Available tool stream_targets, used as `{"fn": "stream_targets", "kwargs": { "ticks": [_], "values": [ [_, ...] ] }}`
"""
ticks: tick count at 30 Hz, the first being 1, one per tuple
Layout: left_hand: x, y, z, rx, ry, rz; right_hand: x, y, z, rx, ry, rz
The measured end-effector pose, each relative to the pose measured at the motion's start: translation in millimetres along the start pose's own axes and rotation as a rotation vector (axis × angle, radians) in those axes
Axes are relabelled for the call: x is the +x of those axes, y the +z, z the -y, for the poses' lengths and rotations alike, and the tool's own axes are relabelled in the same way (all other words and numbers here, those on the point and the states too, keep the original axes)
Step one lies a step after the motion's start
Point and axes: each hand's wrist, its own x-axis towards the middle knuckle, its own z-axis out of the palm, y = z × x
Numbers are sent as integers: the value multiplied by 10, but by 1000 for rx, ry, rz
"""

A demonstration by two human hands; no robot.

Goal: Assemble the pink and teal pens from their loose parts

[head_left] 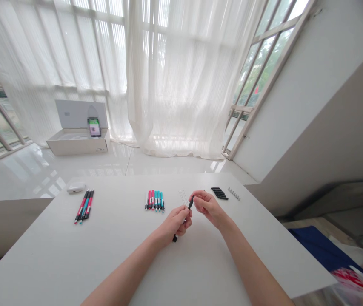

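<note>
My left hand [178, 223] is closed round a black pen [175, 239] whose lower end pokes out below the fingers. My right hand [206, 204] pinches a small black pen part [190, 203] at the pen's upper end. Both hands hover just above the white table [104, 255]. Behind them lies a row of several pink and teal pen barrels [155, 200] and a bunch of thin clear refills [183, 196]. To the right lie several black caps [219, 193] and a row of small springs [234, 194].
Three assembled pens [84, 205] lie at the table's left, beside a small white case [75, 187]. An open white box [79, 134] with a phone stands on the glossy floor by the curtains. Blue fabric [324, 250] lies low right.
</note>
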Motion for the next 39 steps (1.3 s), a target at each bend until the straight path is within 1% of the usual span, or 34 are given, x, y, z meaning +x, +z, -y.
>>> {"fn": "stream_targets", "kwargs": {
  "ticks": [6,10,14,17,19,24,28,30,34,36,39],
  "values": [
    [72,-34,90,-161,29,-22,23,100,-68,-109,64,36],
    [99,-42,115,-241,47,-45,12,105,-33,-104,73,14],
    [86,-39,100,-273,104,-28,10,71,-9,-66,58,-32],
    [52,-27,79,-245,160,-19,17,48,-16,-48,47,-68],
    [25,-13,65,-198,174,-22,18,30,-24,-40,37,-70],
    [-17,23,48,-39,178,-36,18,-26,-47,-8,25,-25],
    [-8,20,71,22,210,-19,24,-13,-69,-31,34,1],
    [1,11,82,27,204,-14,23,20,-70,-94,26,-5],
    [14,-8,84,21,114,-15,6,71,-51,-218,5,-10],
    [22,-16,83,-5,83,-7,-2,71,-44,-205,0,9],
    [37,-21,91,-65,75,-17,-3,52,-54,-139,14,64]
  ]
}}
